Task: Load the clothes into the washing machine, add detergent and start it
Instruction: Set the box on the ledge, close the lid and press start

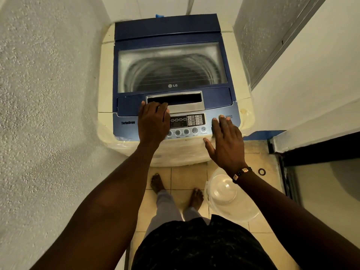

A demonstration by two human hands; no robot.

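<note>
A top-loading washing machine (109, 90) with a blue top stands ahead of me. Its lid (171, 67) is down, and the steel drum shows through the glass window. My left hand (153, 121) lies on the front of the lid with its fingertips at the silver recessed handle (175, 99). My right hand (227, 141) is spread flat over the right end of the control panel (187, 123), with a fingertip on the round power button (221, 116). Neither hand holds anything. No clothes or detergent are in view.
A rough white wall closes in on the left, and a wall with a door frame (282, 152) stands on the right. A clear plastic bucket (229, 195) sits on the tiled floor (183, 178) by my right foot. A small dark ring (262, 171) lies near it.
</note>
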